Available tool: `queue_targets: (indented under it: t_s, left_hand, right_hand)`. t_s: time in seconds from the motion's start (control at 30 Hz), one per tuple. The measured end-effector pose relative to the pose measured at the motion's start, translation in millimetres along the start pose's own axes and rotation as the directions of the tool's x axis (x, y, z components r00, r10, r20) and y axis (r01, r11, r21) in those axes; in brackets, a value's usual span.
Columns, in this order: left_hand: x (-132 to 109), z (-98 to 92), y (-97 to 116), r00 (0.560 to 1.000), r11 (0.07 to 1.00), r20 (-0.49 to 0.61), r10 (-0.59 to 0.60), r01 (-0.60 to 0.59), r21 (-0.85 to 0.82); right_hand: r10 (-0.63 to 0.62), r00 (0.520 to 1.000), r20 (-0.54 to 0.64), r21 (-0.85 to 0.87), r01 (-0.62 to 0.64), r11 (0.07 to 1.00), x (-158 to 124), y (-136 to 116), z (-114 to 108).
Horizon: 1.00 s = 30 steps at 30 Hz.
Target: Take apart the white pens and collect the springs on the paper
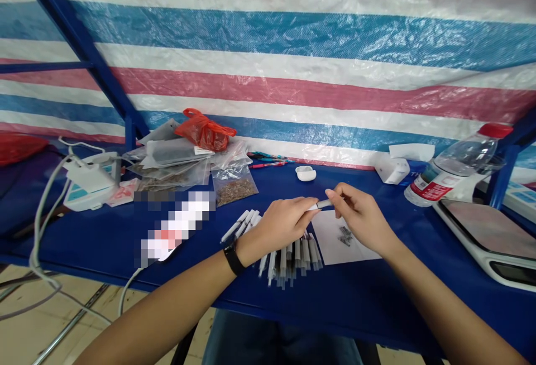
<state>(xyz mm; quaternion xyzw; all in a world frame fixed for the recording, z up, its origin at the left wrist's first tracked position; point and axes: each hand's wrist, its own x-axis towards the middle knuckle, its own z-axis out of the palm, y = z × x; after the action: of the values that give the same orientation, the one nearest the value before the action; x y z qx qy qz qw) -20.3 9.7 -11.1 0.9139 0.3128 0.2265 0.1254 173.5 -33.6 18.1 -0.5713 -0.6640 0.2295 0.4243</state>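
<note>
My left hand [285,222] and my right hand [358,214] meet above the blue table, each gripping one end of a white pen barrel [320,204]. Below my left wrist lies a heap of white pens [288,259] with clear tips, and a few more pens [240,225] lie to its left. Under my right hand is a white paper sheet [339,239] holding a small pile of little metal parts [345,235]. A black wristband [233,259] circles my left wrist.
A digital scale [489,236] and a plastic water bottle [456,167] stand at the right. Behind my hands are a white case [305,173] and a white box [391,168]. Plastic bags [234,183], a red bag [205,130], and a white cabled device [90,181] lie at the back left.
</note>
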Motion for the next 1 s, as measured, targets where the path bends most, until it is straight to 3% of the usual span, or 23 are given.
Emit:
queue_targets:
  t_s: [0.07, 0.13, 0.27, 0.37, 0.47, 0.57, 0.67, 0.77, 0.83, 1.0]
  left_hand:
    - [0.1, -0.4, 0.8, 1.0, 0.996, -0.005, 0.01, -0.009, 0.091]
    - [0.8, 0.1, 3.2, 0.999, 0.971, -0.01, 0.033, -0.03, 0.236]
    - [3.2, -1.4, 12.4, 0.996, 0.868, 0.017, 0.084, -0.081, 0.49]
    - [2.1, -13.0, 15.7, 0.997, 0.849, 0.078, 0.016, -0.055, 0.525]
    - [-5.0, -36.2, 7.7, 0.971, 0.848, 0.102, -0.216, 0.135, 0.512]
    - [-16.6, -61.8, -9.9, 0.892, 0.788, 0.119, -0.437, 0.316, 0.528]
    - [-28.4, -77.9, -25.3, 0.839, 0.731, 0.105, -0.535, 0.397, 0.554]
    - [-39.1, -82.7, -28.8, 0.845, 0.664, -0.013, -0.535, 0.43, 0.611]
    - [-45.9, -82.7, -26.0, 0.832, 0.636, -0.069, -0.55, 0.471, 0.611]
    - [-59.8, -80.0, -23.2, 0.762, 0.688, 0.106, -0.639, 0.504, 0.523]
  right_hand:
    - [0.03, 0.997, -0.076, -0.035, -0.033, 0.999, -1.1, 1.7, 6.6]
    - [0.127, 0.988, -0.093, 0.062, -0.121, 0.991, -1.1, 3.3, 13.6]
    - [0.338, 0.94, -0.055, 0.318, -0.304, 0.898, 0.1, 4.1, 22.3]
    - [0.377, 0.926, 0.019, 0.297, -0.366, 0.882, 0.7, 3.2, 21.0]
    - [0.331, 0.943, 0.029, 0.261, -0.327, 0.908, 1.3, 2.7, 12.8]
    - [0.215, 0.971, -0.104, 0.108, -0.204, 0.973, 1.0, 3.0, 1.6]
    - [0.122, 0.977, -0.176, -0.094, -0.14, 0.986, 0.4, 4.0, -6.9]
    - [0.106, 0.977, -0.184, -0.166, -0.137, 0.976, 1.8, 7.0, -14.4]
    - [0.094, 0.984, -0.152, -0.222, -0.126, 0.967, 4.6, 10.9, -22.4]
    - [0.137, 0.984, 0.115, -0.386, -0.083, 0.919, 11.2, 26.3, -49.2]
